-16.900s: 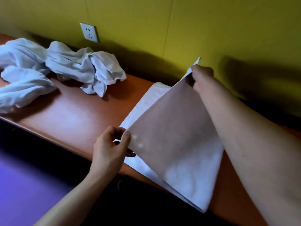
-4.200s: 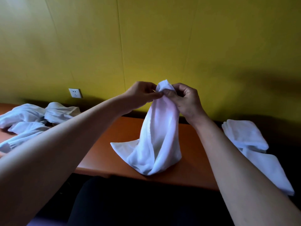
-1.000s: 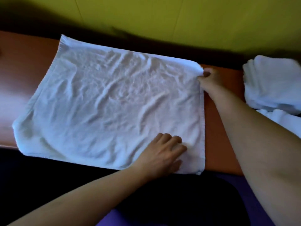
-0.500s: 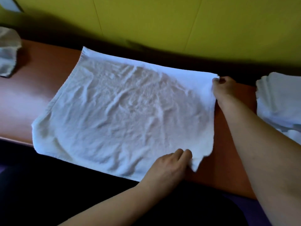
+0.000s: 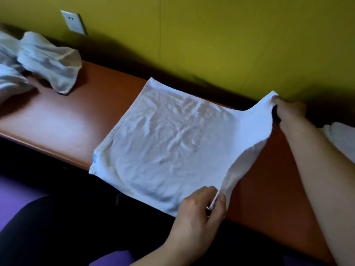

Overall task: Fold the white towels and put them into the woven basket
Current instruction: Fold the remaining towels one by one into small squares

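Observation:
A white towel (image 5: 165, 143) lies spread on the orange-brown table (image 5: 57, 121), its near edge hanging over the table's front. My left hand (image 5: 199, 210) pinches the towel's near right corner. My right hand (image 5: 288, 112) pinches the far right corner, close to the wall. Both corners are raised off the table, so the right edge sags between my hands. The rest of the towel lies flat and wrinkled. The woven basket is not in view.
Crumpled white towels (image 5: 48, 60) lie at the far left of the table. More white cloth (image 5: 342, 139) shows at the right edge, behind my right arm. A wall socket (image 5: 74, 22) sits on the yellow wall (image 5: 211, 35). My dark-clad lap (image 5: 67, 227) is below the table's front edge.
Both hands have lifted the towel's right corners off the table. The view has swung left, bringing the crumpled towels and socket into sight.

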